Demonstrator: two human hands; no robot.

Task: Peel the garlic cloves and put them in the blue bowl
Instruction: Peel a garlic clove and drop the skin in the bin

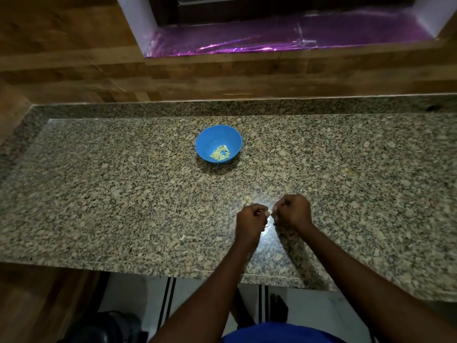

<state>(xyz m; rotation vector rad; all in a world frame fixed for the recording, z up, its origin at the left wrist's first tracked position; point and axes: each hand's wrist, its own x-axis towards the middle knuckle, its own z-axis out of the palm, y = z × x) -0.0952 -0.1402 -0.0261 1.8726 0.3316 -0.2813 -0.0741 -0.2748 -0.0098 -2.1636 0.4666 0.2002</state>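
Observation:
A blue bowl (218,141) stands on the granite counter (123,184) near the middle, with several pale peeled garlic cloves (220,153) in its bottom. In front of it, my left hand (250,223) and my right hand (293,211) are close together just above the counter, both with curled fingers. Between their fingertips they pinch one small pale garlic clove (270,213), mostly hidden by the fingers. A few bits of garlic or skin (247,199) lie on the counter just beyond my left hand.
The counter ends in a raised granite lip and a wooden wall (222,78) at the back. A window ledge covered in purple film (284,38) sits above. The counter's front edge runs below my forearms, with floor beneath.

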